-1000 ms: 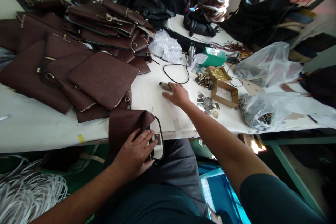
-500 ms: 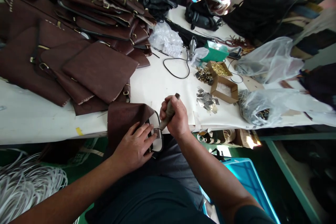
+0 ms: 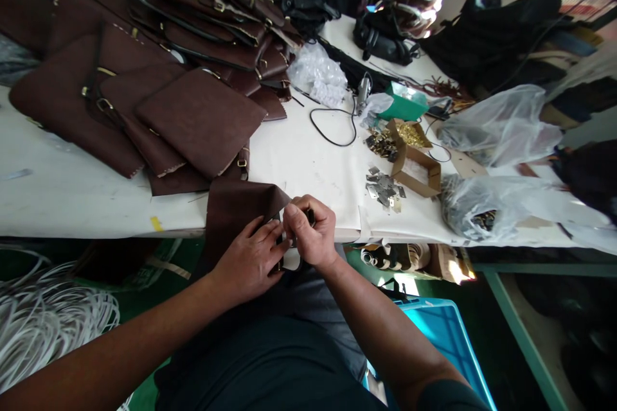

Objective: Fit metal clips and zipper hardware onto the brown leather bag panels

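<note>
My left hand (image 3: 253, 257) lies with its fingers stretched across a dark brown leather piece (image 3: 234, 202) at the table's front edge, over my lap. Below the fingertips, part of the piece's pale lining (image 3: 291, 259) shows. My right hand (image 3: 311, 231) is wrapped round a thick-handled hand tool (image 3: 311, 216) and stands right beside the left fingertips, over the lining. Only the dark end of the handle shows; its working tip is hidden behind the hand, as is the small metal plate seen there earlier.
Brown leather bags (image 3: 202, 122) are piled on the left of the white table (image 3: 308, 167). To the right lie flat metal plates (image 3: 385, 189), a small cardboard box (image 3: 417, 170), a green box (image 3: 405, 103) and plastic bags (image 3: 472, 205). A blue crate (image 3: 443, 334) stands below.
My right hand has come down and slightly left with the tool, turning so that the handle is mostly hidden. My left hand stays on the leather piece. The whole view has shifted a little.
</note>
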Action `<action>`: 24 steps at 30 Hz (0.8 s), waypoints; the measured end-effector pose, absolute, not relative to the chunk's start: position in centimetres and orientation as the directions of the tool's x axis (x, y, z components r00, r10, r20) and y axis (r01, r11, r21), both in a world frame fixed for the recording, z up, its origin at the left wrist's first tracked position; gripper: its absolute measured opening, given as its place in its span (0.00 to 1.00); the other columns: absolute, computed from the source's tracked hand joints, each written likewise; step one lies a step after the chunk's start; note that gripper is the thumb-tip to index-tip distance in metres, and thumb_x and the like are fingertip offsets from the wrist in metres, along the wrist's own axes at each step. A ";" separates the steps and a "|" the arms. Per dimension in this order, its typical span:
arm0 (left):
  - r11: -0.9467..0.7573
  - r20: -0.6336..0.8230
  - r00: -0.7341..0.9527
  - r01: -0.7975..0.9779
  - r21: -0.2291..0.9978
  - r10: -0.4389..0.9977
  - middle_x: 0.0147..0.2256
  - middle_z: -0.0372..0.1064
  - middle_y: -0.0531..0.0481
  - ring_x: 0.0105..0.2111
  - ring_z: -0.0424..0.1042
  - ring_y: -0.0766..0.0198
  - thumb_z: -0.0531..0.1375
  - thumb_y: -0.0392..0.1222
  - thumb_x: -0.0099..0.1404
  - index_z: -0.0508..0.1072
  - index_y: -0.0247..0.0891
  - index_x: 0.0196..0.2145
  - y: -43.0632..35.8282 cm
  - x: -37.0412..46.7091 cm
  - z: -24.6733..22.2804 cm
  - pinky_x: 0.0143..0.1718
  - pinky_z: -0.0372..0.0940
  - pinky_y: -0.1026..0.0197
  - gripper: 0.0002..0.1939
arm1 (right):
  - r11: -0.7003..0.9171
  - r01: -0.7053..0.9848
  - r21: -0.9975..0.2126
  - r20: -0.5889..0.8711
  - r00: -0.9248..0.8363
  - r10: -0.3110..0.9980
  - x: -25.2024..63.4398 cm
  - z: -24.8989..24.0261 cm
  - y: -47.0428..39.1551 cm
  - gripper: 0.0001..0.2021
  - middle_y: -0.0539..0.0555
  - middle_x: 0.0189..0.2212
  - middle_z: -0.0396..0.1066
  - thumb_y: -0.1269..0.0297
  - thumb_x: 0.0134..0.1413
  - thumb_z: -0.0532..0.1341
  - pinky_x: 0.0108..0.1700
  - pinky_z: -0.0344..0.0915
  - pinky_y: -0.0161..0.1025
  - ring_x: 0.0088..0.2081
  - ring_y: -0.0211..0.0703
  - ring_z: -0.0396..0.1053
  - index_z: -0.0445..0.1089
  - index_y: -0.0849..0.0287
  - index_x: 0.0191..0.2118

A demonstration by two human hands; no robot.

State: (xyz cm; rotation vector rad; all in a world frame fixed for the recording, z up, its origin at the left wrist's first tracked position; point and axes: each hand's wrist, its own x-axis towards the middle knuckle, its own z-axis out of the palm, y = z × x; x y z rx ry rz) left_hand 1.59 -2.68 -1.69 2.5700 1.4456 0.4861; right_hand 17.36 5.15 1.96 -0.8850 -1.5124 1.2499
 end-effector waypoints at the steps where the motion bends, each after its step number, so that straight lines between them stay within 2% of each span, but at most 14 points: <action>1: -0.525 0.211 0.482 0.798 0.295 0.850 0.63 0.73 0.34 0.66 0.67 0.41 0.71 0.49 0.64 0.77 0.36 0.60 -2.7 1.6 -1.7 0.72 0.56 0.35 0.29 | 0.240 -0.033 -0.970 0.239 -0.288 0.927 17.4 1.9 4.9 0.22 0.47 0.21 0.65 0.45 0.66 0.65 0.30 0.62 0.39 0.25 0.38 0.61 0.63 0.53 0.27; 5: -0.530 0.245 0.471 0.779 0.337 0.848 0.62 0.74 0.38 0.66 0.68 0.44 0.69 0.46 0.66 0.73 0.35 0.64 -2.8 1.6 -1.8 0.74 0.54 0.38 0.31 | 0.319 -0.053 -0.946 0.319 -0.314 0.894 17.6 1.7 4.0 0.21 0.47 0.20 0.65 0.49 0.69 0.62 0.31 0.63 0.41 0.25 0.40 0.62 0.63 0.53 0.27; 8: -0.534 0.256 0.470 0.777 0.334 0.845 0.62 0.75 0.37 0.65 0.69 0.44 0.69 0.46 0.66 0.74 0.33 0.62 -2.8 1.5 -1.7 0.73 0.55 0.38 0.29 | 0.301 -0.078 -0.950 0.310 -0.309 0.899 17.9 2.6 3.8 0.21 0.48 0.20 0.65 0.51 0.69 0.63 0.31 0.62 0.42 0.24 0.41 0.62 0.63 0.53 0.26; 11: -0.540 0.256 0.478 0.781 0.314 0.840 0.64 0.72 0.34 0.65 0.69 0.43 0.70 0.49 0.66 0.76 0.32 0.58 -2.9 1.5 -1.6 0.72 0.55 0.38 0.28 | 0.291 -0.185 -0.939 0.326 -0.207 0.922 18.3 4.2 3.7 0.19 0.48 0.20 0.64 0.53 0.70 0.63 0.29 0.62 0.43 0.22 0.41 0.61 0.63 0.52 0.26; 14: -0.538 0.255 0.475 0.779 0.321 0.842 0.64 0.72 0.34 0.66 0.67 0.44 0.69 0.50 0.66 0.75 0.31 0.59 -3.0 1.5 -1.5 0.73 0.54 0.39 0.28 | 0.334 -0.255 -0.908 0.387 -0.201 0.900 18.4 4.8 3.2 0.17 0.49 0.21 0.65 0.52 0.69 0.62 0.30 0.65 0.45 0.24 0.44 0.64 0.66 0.51 0.29; 16: -0.523 0.248 0.463 0.783 0.337 0.851 0.63 0.73 0.35 0.66 0.67 0.44 0.69 0.48 0.67 0.74 0.31 0.60 -3.0 1.5 -1.5 0.73 0.54 0.39 0.28 | 0.370 -0.212 -0.904 0.415 -0.237 0.878 18.3 4.2 2.8 0.17 0.50 0.22 0.66 0.51 0.69 0.63 0.31 0.64 0.46 0.24 0.45 0.65 0.67 0.51 0.28; 20: -0.511 0.237 0.453 0.787 0.346 0.859 0.62 0.75 0.37 0.66 0.69 0.46 0.69 0.45 0.66 0.72 0.32 0.61 -2.9 1.7 -1.4 0.73 0.54 0.40 0.29 | 0.380 -0.054 -0.923 0.378 -0.308 0.873 18.3 2.2 2.9 0.19 0.49 0.20 0.65 0.54 0.70 0.62 0.31 0.62 0.44 0.24 0.43 0.62 0.64 0.52 0.26; 24: -0.520 0.244 0.461 0.790 0.325 0.853 0.63 0.73 0.36 0.66 0.68 0.45 0.70 0.47 0.65 0.73 0.32 0.60 -2.8 1.9 -1.4 0.73 0.54 0.40 0.29 | 0.412 -0.119 -0.904 0.428 -0.254 0.867 18.6 1.6 3.3 0.17 0.50 0.23 0.67 0.55 0.70 0.61 0.33 0.64 0.44 0.27 0.44 0.66 0.65 0.52 0.28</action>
